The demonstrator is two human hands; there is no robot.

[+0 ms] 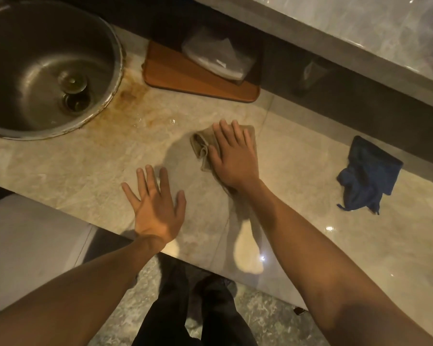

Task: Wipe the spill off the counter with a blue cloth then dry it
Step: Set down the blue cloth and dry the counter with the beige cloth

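My right hand (233,156) lies flat, fingers spread, pressing a folded beige cloth (201,146) onto the marble counter (298,151). My left hand (156,203) rests open and flat on the counter near its front edge, holding nothing. The crumpled blue cloth (368,176) lies by itself on the counter to the right, well apart from both hands. A few wet glints (171,121) show on the stone just left of the beige cloth.
A round steel sink (48,68) is set into the counter at the left, with brown stains (130,96) beside its rim. A wooden board (185,73) carrying a clear plastic packet (218,56) lies at the back. A raised ledge (360,33) runs behind.
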